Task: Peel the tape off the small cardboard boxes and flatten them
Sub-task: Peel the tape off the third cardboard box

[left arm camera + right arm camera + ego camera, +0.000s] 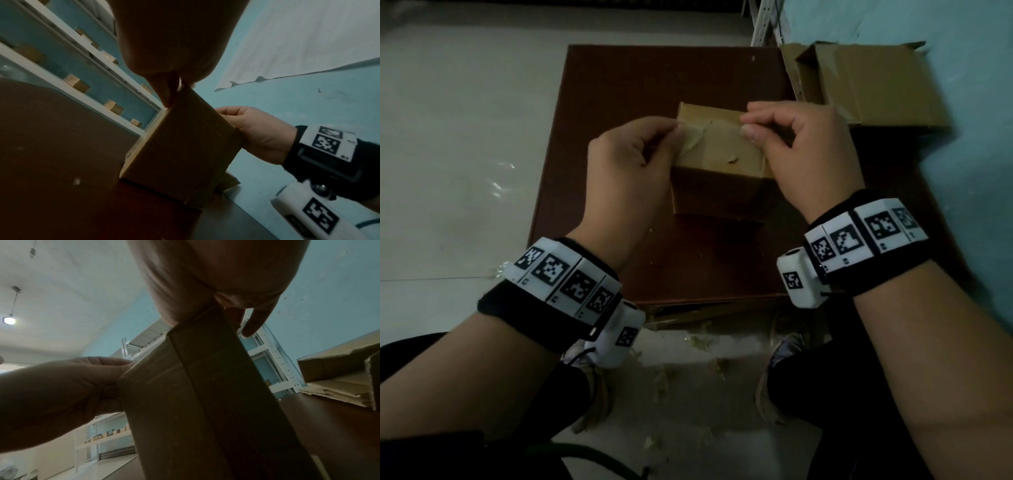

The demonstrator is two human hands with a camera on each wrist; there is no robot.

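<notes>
A small brown cardboard box (719, 164) stands in the middle of a dark brown table (619, 85). Wrinkled clear tape (700, 137) runs across its top, partly lifted at the left. My left hand (678, 132) pinches that lifted tape end at the top left edge, between thumb and forefinger. My right hand (744, 125) grips the top right edge with curled fingers and the thumb on top. The left wrist view shows the box (180, 154) from below, with fingertips (170, 91) at its upper corner. In the right wrist view the box (205, 402) fills the centre.
A larger opened cardboard box (866, 82) lies at the table's back right corner, against the blue wall. Scraps of peeled tape (709, 346) litter the floor by my feet at the table's near edge. White metal shelving (82, 68) stands behind.
</notes>
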